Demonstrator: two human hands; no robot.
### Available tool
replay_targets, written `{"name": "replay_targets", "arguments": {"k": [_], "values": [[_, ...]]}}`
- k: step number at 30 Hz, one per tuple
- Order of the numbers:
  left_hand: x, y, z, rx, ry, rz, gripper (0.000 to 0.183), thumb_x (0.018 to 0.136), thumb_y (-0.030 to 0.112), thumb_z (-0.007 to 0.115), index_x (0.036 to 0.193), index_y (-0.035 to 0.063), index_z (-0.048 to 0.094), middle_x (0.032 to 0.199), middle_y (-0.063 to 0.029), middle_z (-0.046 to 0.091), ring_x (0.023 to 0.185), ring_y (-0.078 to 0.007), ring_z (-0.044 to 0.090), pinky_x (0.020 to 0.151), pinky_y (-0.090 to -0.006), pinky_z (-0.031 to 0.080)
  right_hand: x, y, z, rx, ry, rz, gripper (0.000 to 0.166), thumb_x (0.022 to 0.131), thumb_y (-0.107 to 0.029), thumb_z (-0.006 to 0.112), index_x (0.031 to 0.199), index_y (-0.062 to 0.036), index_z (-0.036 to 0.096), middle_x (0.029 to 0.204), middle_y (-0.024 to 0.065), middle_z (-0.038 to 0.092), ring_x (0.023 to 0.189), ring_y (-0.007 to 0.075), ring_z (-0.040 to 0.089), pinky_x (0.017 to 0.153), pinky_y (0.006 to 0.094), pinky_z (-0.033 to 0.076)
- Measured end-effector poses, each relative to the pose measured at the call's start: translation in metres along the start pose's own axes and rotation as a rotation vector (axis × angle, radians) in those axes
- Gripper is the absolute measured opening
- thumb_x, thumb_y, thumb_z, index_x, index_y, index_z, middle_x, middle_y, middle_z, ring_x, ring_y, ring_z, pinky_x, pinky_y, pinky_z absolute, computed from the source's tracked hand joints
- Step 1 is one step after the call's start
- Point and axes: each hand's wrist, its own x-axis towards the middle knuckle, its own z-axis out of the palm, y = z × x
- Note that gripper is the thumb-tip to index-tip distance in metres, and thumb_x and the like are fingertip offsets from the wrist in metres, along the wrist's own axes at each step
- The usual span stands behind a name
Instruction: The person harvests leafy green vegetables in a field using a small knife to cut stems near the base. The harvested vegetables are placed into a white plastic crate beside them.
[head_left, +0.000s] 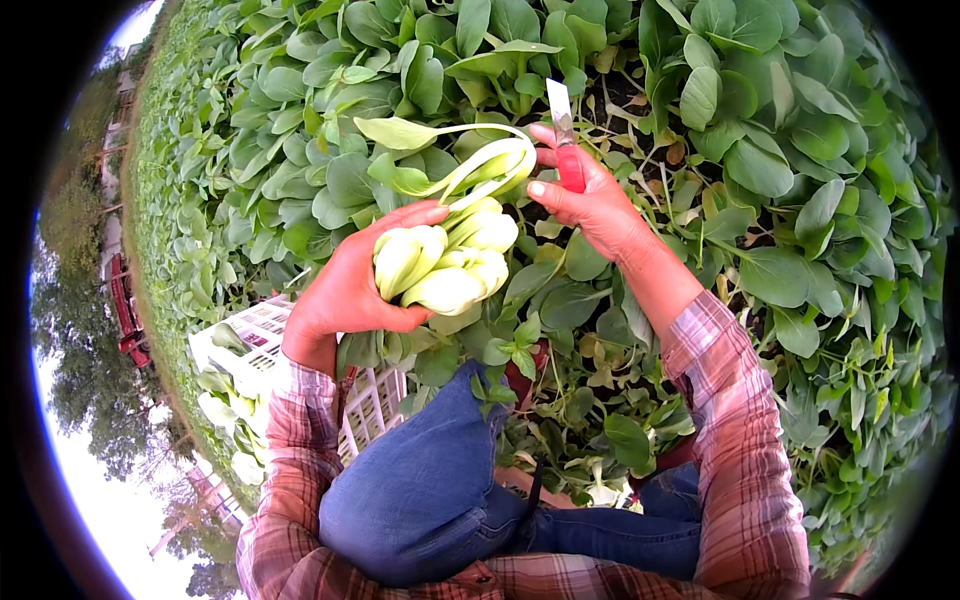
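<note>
Several cut heads of bok choy (457, 259) are bunched in my left hand (349, 281), their pale stem bases turned towards me. One more bok choy (504, 161) lies above the bunch, its stalks bending round to the left; its base is close to my right fingertips, and whether they touch it I cannot tell. My right hand (592, 199) holds a knife (564, 135) by its red handle, the short flat blade pointing away from me. Both hands are above the leafy plants, in front of my knees.
A white plastic crate (371, 409) stands by my left knee, with cut bok choy (229, 412) at its far left side. Growing bok choy plants (757, 165) fill the ground ahead and to the right. Loose, yellowing leaves (600, 341) lie among the stems.
</note>
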Motion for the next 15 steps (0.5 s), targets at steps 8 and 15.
{"name": "replay_targets", "arguments": {"k": [8, 15], "values": [[-0.042, 0.018, 0.010, -0.238, 0.086, 0.141, 0.080, 0.052, 0.008, 0.077, 0.128, 0.0052, 0.052, 0.143, -0.0150, 0.036, 0.131, -0.0244, 0.037, 0.106, -0.0361, 0.029, -0.024, -0.047, 0.038, -0.022, 0.008, -0.161, 0.056, 0.078, -0.014, 0.074, 0.129, -0.0122, 0.050, 0.096, -0.0059, 0.059, 0.072, 0.0009, 0.046, 0.060, 0.0173, 0.038], [-0.120, 0.017, 0.015, -0.864, 0.266, 0.164, 0.102, 0.051, 0.016, 0.085, 0.137, -0.0005, 0.033, 0.138, -0.0175, 0.041, 0.128, -0.0272, 0.040, 0.106, -0.0405, 0.032, -0.068, -0.117, 0.053, -0.216, 0.069, -0.241, 0.051, 0.076, -0.020, 0.076, 0.120, -0.0055, 0.054, 0.086, -0.0033, 0.056, 0.067, 0.0040, 0.044, 0.056, 0.0192, 0.035]]}}
